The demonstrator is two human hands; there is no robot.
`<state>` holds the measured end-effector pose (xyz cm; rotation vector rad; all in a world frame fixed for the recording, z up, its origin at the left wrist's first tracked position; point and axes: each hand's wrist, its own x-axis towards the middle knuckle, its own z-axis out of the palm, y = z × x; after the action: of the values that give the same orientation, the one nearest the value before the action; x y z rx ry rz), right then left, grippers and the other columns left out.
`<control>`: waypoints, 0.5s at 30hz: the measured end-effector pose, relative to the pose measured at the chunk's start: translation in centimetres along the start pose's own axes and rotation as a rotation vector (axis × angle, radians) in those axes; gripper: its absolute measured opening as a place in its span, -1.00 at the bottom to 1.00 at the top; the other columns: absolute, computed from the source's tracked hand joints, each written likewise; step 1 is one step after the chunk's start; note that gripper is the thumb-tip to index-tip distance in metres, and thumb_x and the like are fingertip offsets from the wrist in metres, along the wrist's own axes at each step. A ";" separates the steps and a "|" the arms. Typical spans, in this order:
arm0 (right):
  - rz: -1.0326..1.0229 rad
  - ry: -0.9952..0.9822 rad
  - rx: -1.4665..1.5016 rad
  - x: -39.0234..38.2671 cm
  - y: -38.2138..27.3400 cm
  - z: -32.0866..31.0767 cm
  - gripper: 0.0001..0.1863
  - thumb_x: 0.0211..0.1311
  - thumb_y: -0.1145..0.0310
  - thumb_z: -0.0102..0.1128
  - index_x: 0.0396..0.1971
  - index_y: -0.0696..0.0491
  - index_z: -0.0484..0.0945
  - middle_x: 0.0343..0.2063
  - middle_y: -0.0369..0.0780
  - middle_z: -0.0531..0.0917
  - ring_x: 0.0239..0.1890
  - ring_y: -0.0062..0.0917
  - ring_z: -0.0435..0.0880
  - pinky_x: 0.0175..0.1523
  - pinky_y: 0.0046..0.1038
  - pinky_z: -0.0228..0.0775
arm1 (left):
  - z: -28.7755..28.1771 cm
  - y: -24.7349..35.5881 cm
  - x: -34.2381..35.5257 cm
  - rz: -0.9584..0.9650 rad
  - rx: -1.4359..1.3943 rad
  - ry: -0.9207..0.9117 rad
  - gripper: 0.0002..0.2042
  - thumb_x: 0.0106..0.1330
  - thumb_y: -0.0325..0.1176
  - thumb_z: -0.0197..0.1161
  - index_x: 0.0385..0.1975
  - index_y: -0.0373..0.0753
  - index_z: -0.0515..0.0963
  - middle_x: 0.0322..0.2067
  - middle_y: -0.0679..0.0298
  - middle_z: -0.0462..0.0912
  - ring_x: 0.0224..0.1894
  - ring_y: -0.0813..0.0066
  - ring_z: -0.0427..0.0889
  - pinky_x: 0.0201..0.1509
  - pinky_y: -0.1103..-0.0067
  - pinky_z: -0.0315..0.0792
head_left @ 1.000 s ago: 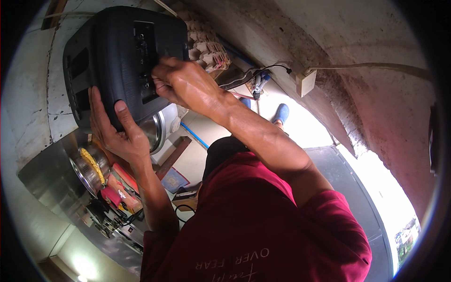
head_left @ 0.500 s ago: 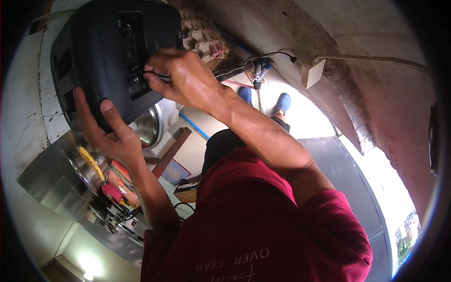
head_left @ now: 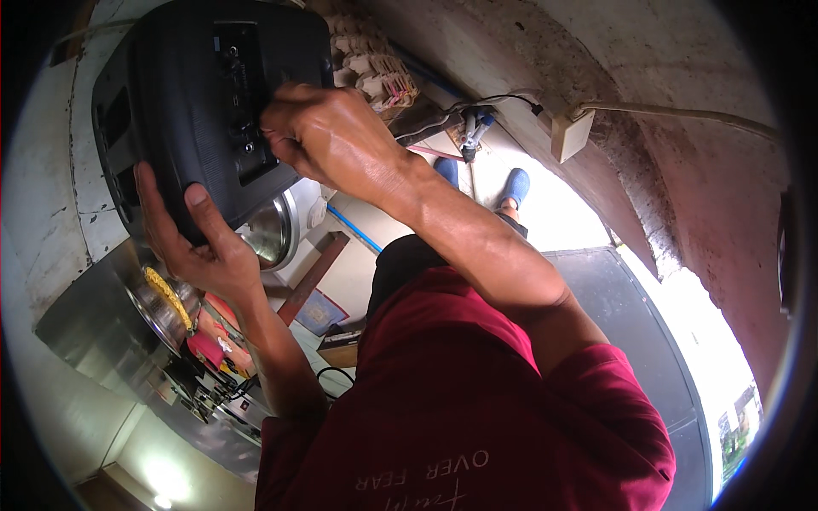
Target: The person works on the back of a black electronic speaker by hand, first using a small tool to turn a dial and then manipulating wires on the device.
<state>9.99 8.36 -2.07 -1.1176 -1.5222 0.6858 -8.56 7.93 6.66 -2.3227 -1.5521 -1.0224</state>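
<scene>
A large black portable speaker (head_left: 183,119) fills the upper left, tilted, with a recessed panel (head_left: 243,106) of jacks and small controls facing me. My left hand (head_left: 200,243) grips its lower left corner, with the thumb on the near face and the fingers along the side. At the right edge of the recess, my right hand (head_left: 328,128) is closed in a pinch, fingertips against the panel. Whatever sits between those fingertips is hidden by the hand.
A woven basket (head_left: 371,64) stands behind the speaker. Below it are a steel pot (head_left: 271,234), a steel bowl (head_left: 158,311) with a yellow rim strip, and red packets (head_left: 221,336). On the right, a white socket box (head_left: 571,136) with cords hangs by the wall. Blue shoes (head_left: 515,183) show on the floor.
My right hand has turned slightly, its fingertips now tucked closer to the panel; a thin dark piece seen between the fingers before is out of sight. My left hand keeps its grip.
</scene>
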 end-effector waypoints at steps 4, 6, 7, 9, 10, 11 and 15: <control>-0.004 -0.027 -0.009 0.2 -0.2 -0.2 -0.87 0.23 0.51 0.42 -0.22 0.13 0.72 -0.19 -0.11 0.75 -0.16 -0.07 0.80 -0.10 -0.11 0.68 | 0.0 -0.1 -0.1 -0.008 -0.014 0.001 -0.46 0.65 -0.11 0.26 0.44 -0.37 0.56 0.34 -0.15 0.64 0.32 -0.05 0.67 0.39 0.23 0.54; -0.002 0.019 0.003 0.0 0.1 0.2 -0.82 0.13 0.53 0.41 -0.23 0.12 0.73 -0.20 -0.10 0.75 -0.21 -0.06 0.81 -0.12 -0.10 0.70 | -0.1 0.0 0.0 -0.005 -0.005 -0.002 -0.47 0.64 -0.12 0.27 0.44 -0.35 0.56 0.34 -0.15 0.64 0.30 -0.03 0.68 0.35 0.26 0.59; -0.002 0.040 0.009 0.0 0.2 0.4 -0.79 0.08 0.54 0.41 -0.23 0.11 0.74 -0.21 -0.09 0.75 -0.23 -0.05 0.82 -0.13 -0.09 0.71 | -0.1 0.1 0.0 -0.011 -0.002 -0.003 -0.46 0.64 -0.12 0.28 0.44 -0.35 0.56 0.34 -0.15 0.64 0.30 -0.02 0.68 0.35 0.27 0.59; 0.039 0.039 0.064 -0.1 0.1 0.3 -0.81 0.12 0.52 0.41 -0.22 0.12 0.74 -0.20 -0.08 0.76 -0.22 -0.03 0.82 -0.10 -0.08 0.70 | -0.1 0.2 -0.1 -0.029 -0.011 -0.008 -0.45 0.64 -0.10 0.27 0.45 -0.36 0.54 0.35 -0.14 0.63 0.32 -0.04 0.66 0.39 0.25 0.53; 0.059 0.038 0.093 -0.2 0.1 0.2 -0.81 0.14 0.51 0.42 -0.22 0.13 0.74 -0.19 -0.07 0.77 -0.21 -0.02 0.82 -0.08 -0.07 0.69 | 0.0 0.1 -0.1 -0.039 -0.022 -0.012 -0.44 0.65 -0.09 0.25 0.46 -0.37 0.53 0.37 -0.13 0.63 0.34 -0.05 0.64 0.43 0.22 0.48; 0.073 0.033 0.109 -0.3 0.2 0.2 -0.81 0.17 0.50 0.43 -0.20 0.14 0.74 -0.21 -0.07 0.78 -0.20 -0.04 0.82 -0.08 -0.10 0.69 | 0.0 0.1 -0.2 -0.050 -0.032 -0.016 -0.43 0.65 -0.08 0.24 0.46 -0.38 0.52 0.38 -0.12 0.62 0.36 -0.07 0.62 0.47 0.19 0.43; 0.109 0.046 0.163 -0.5 0.6 0.0 -0.80 0.23 0.48 0.46 -0.15 0.16 0.76 -0.24 -0.08 0.80 -0.17 -0.10 0.83 -0.07 -0.19 0.69 | 0.1 0.0 -0.1 -0.033 -0.023 -0.006 -0.44 0.64 -0.10 0.25 0.46 -0.38 0.53 0.37 -0.11 0.64 0.35 -0.06 0.63 0.46 0.19 0.44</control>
<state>10.11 8.16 -2.83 -1.0906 -1.3490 0.8370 -8.51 7.90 6.52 -2.3249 -1.5946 -1.0468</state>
